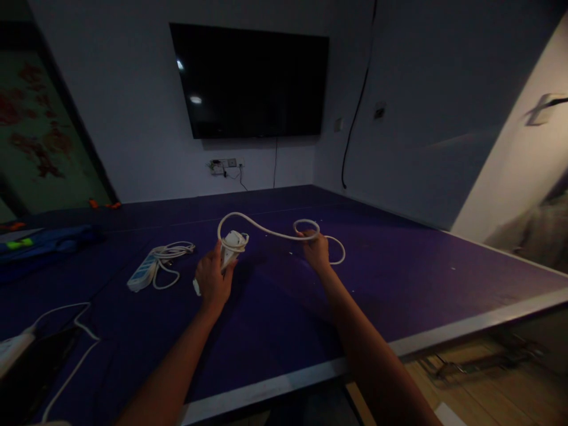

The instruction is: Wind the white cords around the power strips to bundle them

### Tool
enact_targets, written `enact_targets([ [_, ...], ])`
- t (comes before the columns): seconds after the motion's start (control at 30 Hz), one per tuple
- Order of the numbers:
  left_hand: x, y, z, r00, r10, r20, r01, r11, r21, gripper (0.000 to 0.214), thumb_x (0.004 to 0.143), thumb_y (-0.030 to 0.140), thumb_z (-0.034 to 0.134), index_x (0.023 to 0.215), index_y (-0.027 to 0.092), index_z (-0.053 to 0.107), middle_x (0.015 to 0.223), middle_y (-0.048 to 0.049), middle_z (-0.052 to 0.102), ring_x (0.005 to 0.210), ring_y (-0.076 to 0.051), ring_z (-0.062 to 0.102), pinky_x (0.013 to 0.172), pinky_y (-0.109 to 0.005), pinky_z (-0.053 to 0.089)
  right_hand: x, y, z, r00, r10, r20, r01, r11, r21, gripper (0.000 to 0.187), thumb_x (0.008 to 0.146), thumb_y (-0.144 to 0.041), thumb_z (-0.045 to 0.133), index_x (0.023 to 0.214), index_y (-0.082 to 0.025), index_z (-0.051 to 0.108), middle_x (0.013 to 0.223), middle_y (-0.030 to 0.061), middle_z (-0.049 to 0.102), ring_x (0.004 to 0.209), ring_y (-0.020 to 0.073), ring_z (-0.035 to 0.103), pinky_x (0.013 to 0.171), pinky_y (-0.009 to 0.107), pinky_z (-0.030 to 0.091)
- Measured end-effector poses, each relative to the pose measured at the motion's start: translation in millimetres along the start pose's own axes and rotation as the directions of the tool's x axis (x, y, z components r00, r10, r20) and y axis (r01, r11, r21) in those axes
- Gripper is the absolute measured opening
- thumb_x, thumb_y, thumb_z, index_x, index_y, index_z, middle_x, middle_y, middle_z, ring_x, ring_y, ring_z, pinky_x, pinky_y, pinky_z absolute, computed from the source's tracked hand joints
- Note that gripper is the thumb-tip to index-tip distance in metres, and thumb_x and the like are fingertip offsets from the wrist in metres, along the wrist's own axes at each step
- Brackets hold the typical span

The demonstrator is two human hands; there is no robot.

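My left hand (213, 278) is wrapped round a white power strip (231, 244), held tilted above the purple table. The white cord (261, 228) is looped about the strip's upper end and runs across in a slack curve to my right hand (316, 249). Those right fingers are pinched on the cord, which makes a small loop above them; more of it curls out beyond the wrist. Part of the strip is hidden behind my left fingers.
Left of my hands lies another power strip (141, 273) with its white cable bundled beside it. A black flat device (39, 367) and a white adapter with a cord (15, 349) lie at the near left. Blue cloth (57, 242) is at the far left. The table's pale edge (275, 387) runs along the front.
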State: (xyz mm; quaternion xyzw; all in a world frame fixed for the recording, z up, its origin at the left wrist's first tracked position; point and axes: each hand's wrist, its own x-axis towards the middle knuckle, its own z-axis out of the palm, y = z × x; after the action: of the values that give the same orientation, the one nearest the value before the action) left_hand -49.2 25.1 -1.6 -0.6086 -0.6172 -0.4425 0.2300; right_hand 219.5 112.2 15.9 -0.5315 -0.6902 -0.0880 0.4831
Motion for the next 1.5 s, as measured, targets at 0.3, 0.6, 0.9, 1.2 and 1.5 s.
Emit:
enact_targets([
  [0.3,-8.4,16.6,-0.7,0.966,0.252,0.062,-0.237,0.955,-0.178,0.063,0.084,0.046,0.048,0.14,0.023,0.029,0.115,-0.0103,0.057,0.102,-0.025,0.05,0.087,-0.041,0.039,-2.5,-8.8,0.2,0.969,0.161,0.187,-0.108,0.957,-0.268,0.045,0.088,-0.052,0.04,0.082,-0.022,0.073,0.074,0.0061,0.071,0.072,0.0177,0.063,0.073,0.028,0.035],
  [0.6,-19.5,31.3,-1.6,0.921,0.379,0.092,-0.312,0.857,-0.411,0.064,0.084,0.041,0.051,0.141,0.028,0.025,0.122,-0.0088,0.055,0.109,-0.023,0.05,0.09,-0.04,0.039,-10.9,-16.6,14.8,0.864,0.116,0.489,0.09,0.921,-0.378,0.031,0.082,-0.04,0.053,0.087,-0.016,0.072,0.085,0.0128,0.07,0.085,0.0239,0.062,0.082,0.034,0.035],
  [0.9,-21.3,35.2,-3.6,0.992,0.055,0.111,0.028,0.774,-0.633,0.066,0.084,0.042,0.052,0.142,0.028,0.023,0.126,-0.0093,0.053,0.111,-0.023,0.052,0.092,-0.04,0.039,-11.7,-4.1,27.2,0.909,0.055,0.412,0.066,0.96,-0.273,0.044,0.073,0.0,0.046,0.11,-0.017,0.064,0.111,0.0092,0.062,0.11,0.0211,0.049,0.1,0.032,0.028],
  [1.2,-18.6,29.6,-4.6,0.999,-0.004,0.045,0.027,0.852,-0.522,0.066,0.083,0.043,0.052,0.141,0.025,0.025,0.122,-0.0117,0.054,0.106,-0.024,0.052,0.09,-0.042,0.041,-13.3,-4.4,30.6,0.938,-0.006,0.346,0.053,0.99,-0.128,0.048,0.067,0.001,0.045,0.11,-0.011,0.064,0.11,0.0127,0.064,0.109,0.0211,0.054,0.1,0.032,0.035],
  [1.5,-25.3,40.8,-7.6,0.896,0.439,0.075,-0.361,0.814,-0.455,0.066,0.086,0.044,0.046,0.143,0.027,0.017,0.126,-0.0107,0.053,0.113,-0.024,0.049,0.093,-0.042,0.038,-13.0,-40.7,23.2,0.941,-0.335,0.043,0.332,0.941,0.064,0.052,0.089,-0.018,0.037,0.141,-0.02,0.028,0.143,0.0115,0.036,0.132,0.0209,0.033,0.103,0.043,0.033],
])
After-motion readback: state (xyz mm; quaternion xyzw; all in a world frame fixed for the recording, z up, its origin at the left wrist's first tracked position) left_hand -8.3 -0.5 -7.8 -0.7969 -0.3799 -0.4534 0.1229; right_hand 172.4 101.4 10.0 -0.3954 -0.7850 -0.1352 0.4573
